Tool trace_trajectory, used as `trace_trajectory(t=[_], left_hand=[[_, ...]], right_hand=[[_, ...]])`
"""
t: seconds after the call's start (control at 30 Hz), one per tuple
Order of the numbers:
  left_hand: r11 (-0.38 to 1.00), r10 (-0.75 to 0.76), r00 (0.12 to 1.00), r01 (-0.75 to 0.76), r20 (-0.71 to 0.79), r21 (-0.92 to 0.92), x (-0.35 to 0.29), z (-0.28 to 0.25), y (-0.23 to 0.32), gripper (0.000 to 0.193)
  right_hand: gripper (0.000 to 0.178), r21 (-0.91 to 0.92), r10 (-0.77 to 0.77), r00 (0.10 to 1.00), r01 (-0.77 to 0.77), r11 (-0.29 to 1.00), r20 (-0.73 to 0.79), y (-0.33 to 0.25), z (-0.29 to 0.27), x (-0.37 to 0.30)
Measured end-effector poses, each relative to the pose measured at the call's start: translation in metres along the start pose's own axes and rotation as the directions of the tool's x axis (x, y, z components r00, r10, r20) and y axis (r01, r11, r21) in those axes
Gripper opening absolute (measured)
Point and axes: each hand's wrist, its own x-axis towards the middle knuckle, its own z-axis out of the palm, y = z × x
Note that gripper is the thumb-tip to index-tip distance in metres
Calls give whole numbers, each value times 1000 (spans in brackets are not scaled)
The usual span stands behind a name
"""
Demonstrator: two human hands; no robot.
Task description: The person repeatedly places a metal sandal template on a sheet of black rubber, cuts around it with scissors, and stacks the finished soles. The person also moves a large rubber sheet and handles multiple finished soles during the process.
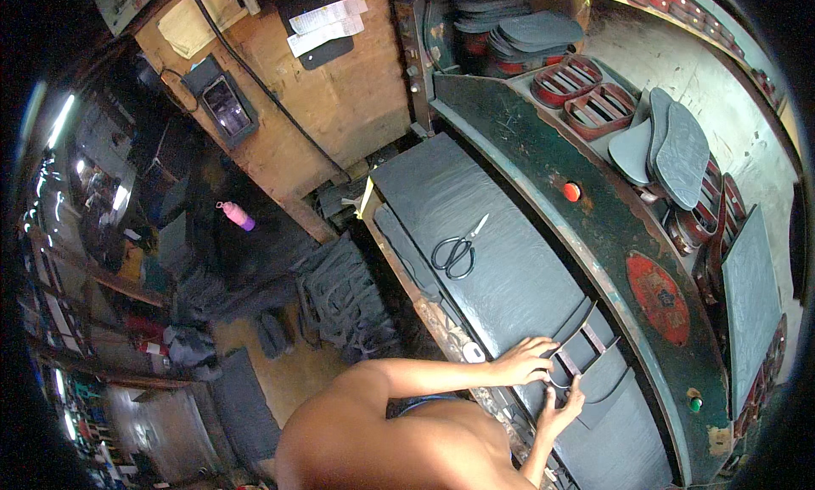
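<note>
A sole-shaped metal cutting die (604, 346) with crossbars lies on a dark grey sheet (611, 409), at the near end of a long bench surface. My left hand (522, 363) grips the left rim of the die, its fingers close together. At the die's near end, my right hand (562, 405) holds the rim between thumb and fingers. The fingers partly hide that end. Farther up the same surface rest black-handled scissors (458, 254), blades partly apart, touched by neither hand.
Along the right runs a dark green machine beam (543, 150) with a red button (572, 191) and a green button (696, 403). Behind it are red-rimmed dies (599, 109) and grey sole-shaped pieces (682, 146). Dark offcuts (344, 299) and a pink bottle (238, 216) are at left.
</note>
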Motion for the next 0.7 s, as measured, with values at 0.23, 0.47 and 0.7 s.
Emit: trace_trajectory(t=[0.23, 0.47, 0.7], left_hand=[[983, 66, 998, -64, -9, 173, -5, 8, -6, 29], [976, 90, 996, -91, 14, 199, -6, 4, 0, 35], [974, 95, 995, -94, 2, 205, -7, 7, -2, 37]], right_hand=[[78, -110, -65, 998, 66, 992, 6, 11, 6, -2], [94, 34, 52, 995, -49, 998, -89, -8, 3, 1], [97, -106, 95, 994, -88, 990, 58, -10, -7, 10]])
